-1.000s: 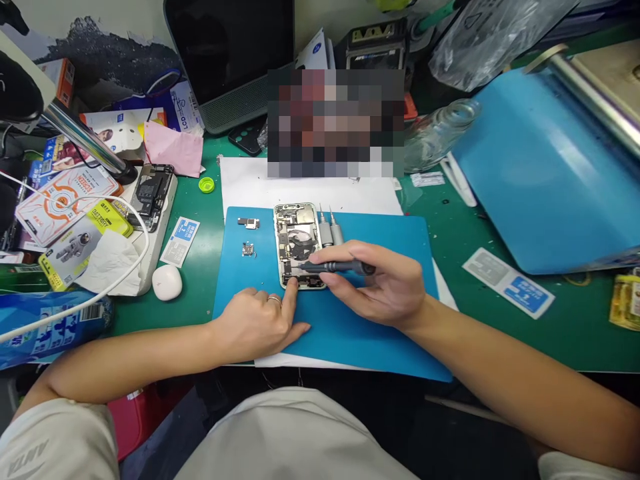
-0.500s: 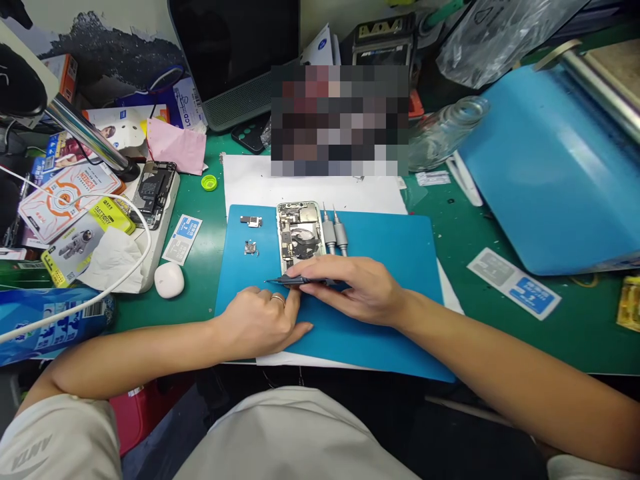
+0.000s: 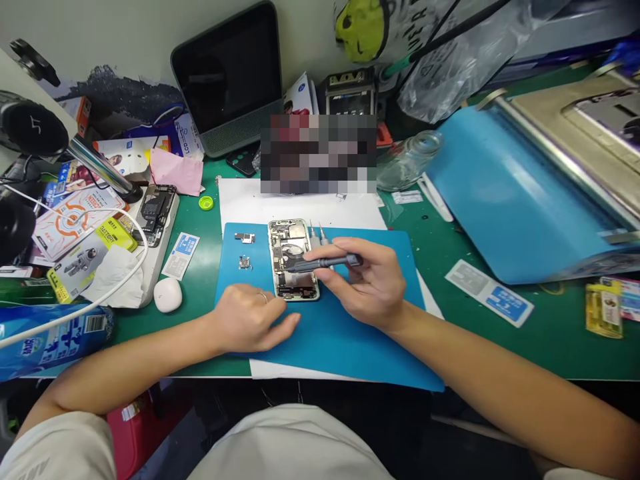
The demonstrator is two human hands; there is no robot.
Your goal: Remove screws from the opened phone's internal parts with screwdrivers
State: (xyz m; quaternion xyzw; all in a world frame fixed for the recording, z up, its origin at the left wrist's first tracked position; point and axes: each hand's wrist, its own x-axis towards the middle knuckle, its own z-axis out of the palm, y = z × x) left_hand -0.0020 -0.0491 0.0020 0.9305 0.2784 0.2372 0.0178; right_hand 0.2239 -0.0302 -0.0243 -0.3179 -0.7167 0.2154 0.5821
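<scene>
An opened phone lies on the blue mat with its inner parts showing. My right hand grips a dark-handled screwdriver between thumb and fingers, held slantwise over the phone's lower half. Its tip is hard to make out against the parts. By the phone's lower left corner rests my left hand, fingers curled in and thumb apart, with a ring on one finger. Nothing shows in it, and whether it touches the phone I cannot tell. Two grey screwdrivers lie right of the phone, partly behind my right hand.
Small phone boards sit on the mat's left side. A white earbud case and another opened phone are farther left, near boxes and a white cable. At right are a card and a blue-covered machine. A glass jar lies behind.
My right hand has lifted the screwdriver from above my left hand to over the phone, turning it. My left hand's index finger has drawn in. The view has shifted slightly.
</scene>
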